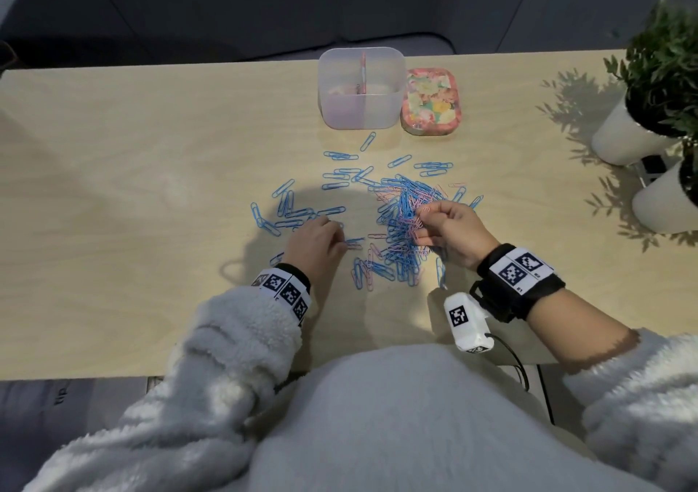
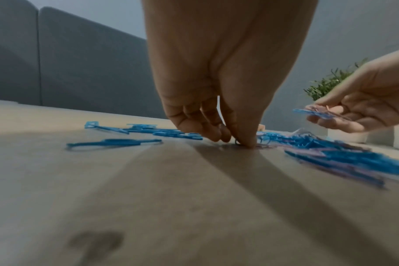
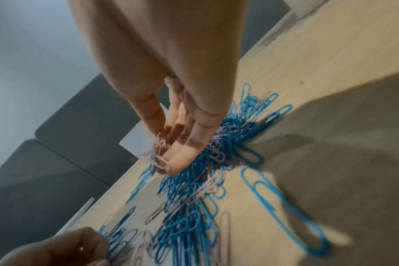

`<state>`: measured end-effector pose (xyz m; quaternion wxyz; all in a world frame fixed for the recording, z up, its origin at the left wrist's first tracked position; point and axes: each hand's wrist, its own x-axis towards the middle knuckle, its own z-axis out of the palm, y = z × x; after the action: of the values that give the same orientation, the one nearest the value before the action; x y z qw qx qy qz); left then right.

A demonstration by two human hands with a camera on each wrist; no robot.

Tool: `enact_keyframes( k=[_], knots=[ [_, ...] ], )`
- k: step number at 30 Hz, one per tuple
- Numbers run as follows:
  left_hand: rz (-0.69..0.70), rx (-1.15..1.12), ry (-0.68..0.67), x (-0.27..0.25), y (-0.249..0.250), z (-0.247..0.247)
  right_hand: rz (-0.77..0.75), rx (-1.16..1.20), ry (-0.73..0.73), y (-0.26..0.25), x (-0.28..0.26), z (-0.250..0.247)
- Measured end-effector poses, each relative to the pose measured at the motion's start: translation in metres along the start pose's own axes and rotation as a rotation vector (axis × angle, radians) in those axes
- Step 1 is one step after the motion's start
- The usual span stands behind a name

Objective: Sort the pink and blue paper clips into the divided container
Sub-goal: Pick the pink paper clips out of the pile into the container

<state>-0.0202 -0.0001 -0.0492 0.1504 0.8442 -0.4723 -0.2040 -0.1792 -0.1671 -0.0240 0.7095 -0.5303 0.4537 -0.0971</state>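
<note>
I am mid-gathering: my right hand (image 1: 449,227) holds a small bunch of pink clips (image 3: 159,153) in a narrow grip over the mixed pile (image 1: 400,235), my left hand (image 1: 317,242) pins a blue clip (image 1: 353,243) to the counter (image 1: 151,189), and next this bunch must travel to the divided container (image 1: 360,89) well beyond my fingers.

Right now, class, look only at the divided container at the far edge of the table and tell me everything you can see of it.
The divided container is a square tub with rounded corners, seemingly of frosted translucent plastic, standing upright and open-topped on the wooden table. A central wall splits it into left and right compartments. Something pinkish shows faintly through the left one; the contents are unclear. A floral tin sits close against its right side. Neither hand touches it.
</note>
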Motion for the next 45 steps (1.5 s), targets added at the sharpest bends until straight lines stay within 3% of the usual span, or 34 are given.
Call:
enact_keyframes(
  k=[3,6,11,15,18,23,33,36,40,45],
  knots=[
    [-0.027,-0.096,-0.013,0.003,0.0,-0.005,-0.02,-0.041,0.015,0.001,0.001,-0.002],
    [-0.123,-0.155,0.098,0.008,-0.004,-0.013,-0.055,-0.146,0.057,0.003,0.0,-0.003],
    [-0.087,-0.019,0.107,0.015,-0.012,-0.016,-0.137,-0.291,0.106,0.006,0.002,-0.002],
    [0.029,0.039,0.092,0.011,-0.004,-0.011,-0.018,-0.016,0.105,-0.004,-0.001,0.002],
    [0.119,0.049,-0.039,0.007,0.003,-0.005,0.091,0.232,0.039,-0.016,-0.001,0.005],
    [0.116,-0.013,-0.086,0.006,0.008,0.006,0.159,0.256,0.021,-0.018,0.005,0.012],
    [0.141,0.123,-0.064,0.006,0.01,0.012,-0.089,0.03,-0.086,-0.011,0.002,0.024],
    [0.086,-0.07,-0.021,0.012,0.012,0.001,-0.089,0.099,-0.102,-0.015,0.001,0.028],
    [-0.14,-0.568,-0.03,0.025,0.014,-0.015,-0.039,0.264,-0.056,-0.024,0.004,0.033],
    [-0.287,-0.934,-0.192,0.034,0.035,-0.033,-0.022,0.377,-0.039,-0.036,0.008,0.038]
  ],
)
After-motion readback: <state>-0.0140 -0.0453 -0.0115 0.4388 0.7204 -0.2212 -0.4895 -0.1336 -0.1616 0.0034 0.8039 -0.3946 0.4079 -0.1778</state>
